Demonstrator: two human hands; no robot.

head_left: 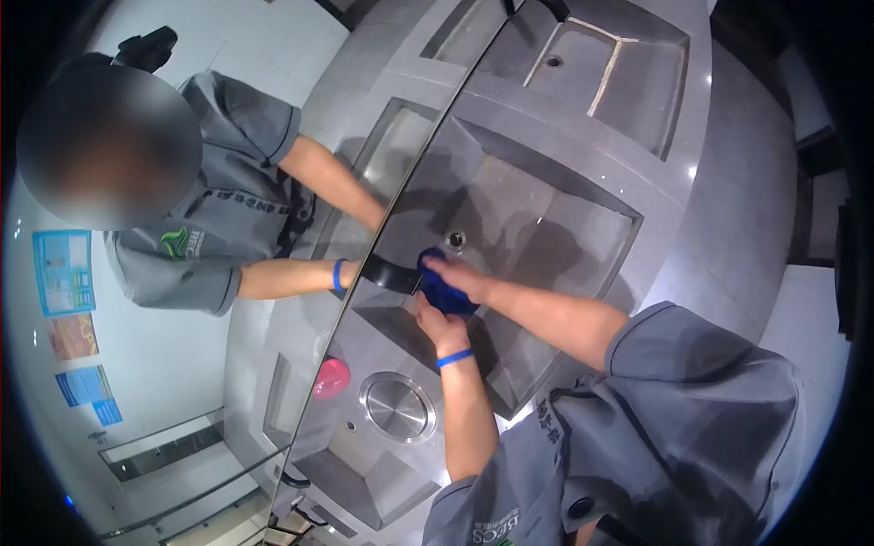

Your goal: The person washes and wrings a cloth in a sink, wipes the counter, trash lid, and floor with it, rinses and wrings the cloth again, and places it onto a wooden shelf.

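Observation:
A dark blue cloth (446, 293) is bunched between my two hands, over the grey stone sink (564, 214) and at the tip of a black faucet (390, 273). My right hand (458, 278) is closed on the cloth's upper part, near the round drain (455, 240). Lower down, my left hand (441, 325), with a blue band on its wrist, grips the cloth's lower edge; some of its fingers are hidden. Whether water is running cannot be made out.
Along the left runs a mirror (300, 227) reflecting a person in a grey shirt. A pink object (330, 378) lies by its edge, beside a round metal lid (398, 407). Another basin (364, 473) is at the bottom, and a further one (637, 86) at the top.

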